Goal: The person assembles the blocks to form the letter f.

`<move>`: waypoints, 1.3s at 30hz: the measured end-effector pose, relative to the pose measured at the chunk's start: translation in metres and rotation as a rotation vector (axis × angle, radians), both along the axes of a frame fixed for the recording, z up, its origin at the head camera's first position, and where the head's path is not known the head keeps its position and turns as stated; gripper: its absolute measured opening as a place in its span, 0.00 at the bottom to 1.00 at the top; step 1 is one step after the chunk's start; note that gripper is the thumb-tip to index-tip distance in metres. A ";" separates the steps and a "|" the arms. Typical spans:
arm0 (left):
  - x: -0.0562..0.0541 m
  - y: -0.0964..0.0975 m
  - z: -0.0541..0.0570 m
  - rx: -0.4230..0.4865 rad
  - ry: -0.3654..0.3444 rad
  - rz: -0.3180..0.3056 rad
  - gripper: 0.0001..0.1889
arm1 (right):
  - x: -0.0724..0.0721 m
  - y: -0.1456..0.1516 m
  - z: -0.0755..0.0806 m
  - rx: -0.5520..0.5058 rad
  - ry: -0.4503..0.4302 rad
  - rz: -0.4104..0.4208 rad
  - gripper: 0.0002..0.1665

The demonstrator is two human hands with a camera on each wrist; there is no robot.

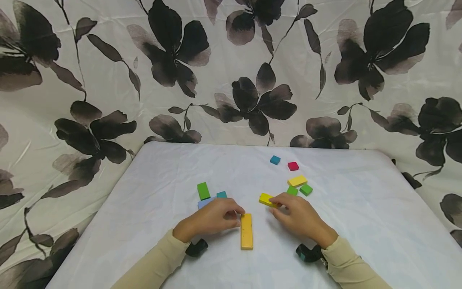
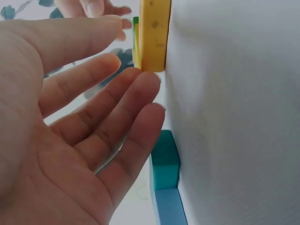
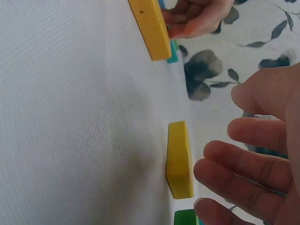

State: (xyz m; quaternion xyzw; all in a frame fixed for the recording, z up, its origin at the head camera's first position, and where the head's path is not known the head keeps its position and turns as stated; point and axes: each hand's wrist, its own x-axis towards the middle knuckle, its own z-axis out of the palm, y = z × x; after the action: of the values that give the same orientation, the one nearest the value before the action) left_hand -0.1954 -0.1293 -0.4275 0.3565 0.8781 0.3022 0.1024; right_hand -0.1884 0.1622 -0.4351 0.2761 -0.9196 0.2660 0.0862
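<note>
My left hand [image 1: 218, 216] is beside the top end of a long orange-yellow block [image 1: 246, 232], its index fingertip right at the block's upper corner in the head view. In the left wrist view the thumb and loosely extended fingers [image 2: 131, 140] enclose nothing. To the right, a shorter yellow block [image 1: 266, 199] lies flat, with my right hand [image 1: 301, 214] reaching over its right end. Seen from the right wrist, the fingers [image 3: 243, 164] are relaxed and spread, with a gap between them and the yellow block [image 3: 179, 161].
Close behind the left hand lie a green block [image 1: 203, 191], a light blue block [image 1: 206, 202] and a teal block [image 1: 221, 194]. Beyond the right hand are another yellow block [image 1: 297, 181], two green blocks [image 1: 306, 190], a blue one [image 1: 275, 160] and a red one [image 1: 293, 166]. White cloth [image 1: 162, 176] covers the table.
</note>
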 end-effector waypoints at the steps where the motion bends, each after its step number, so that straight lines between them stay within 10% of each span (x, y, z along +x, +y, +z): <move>1: 0.001 0.001 0.001 -0.001 0.002 -0.003 0.15 | -0.001 0.001 0.000 -0.006 0.006 -0.001 0.16; 39: 0.029 0.010 -0.006 -0.004 0.231 -0.191 0.12 | -0.034 -0.010 0.000 0.084 -0.021 -0.024 0.20</move>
State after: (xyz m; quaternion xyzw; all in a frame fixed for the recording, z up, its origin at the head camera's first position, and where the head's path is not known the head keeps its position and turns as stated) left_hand -0.1667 -0.1193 -0.4338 0.4705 0.8468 0.2463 0.0296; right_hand -0.2226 0.1521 -0.4352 0.2658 -0.9340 0.2290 0.0682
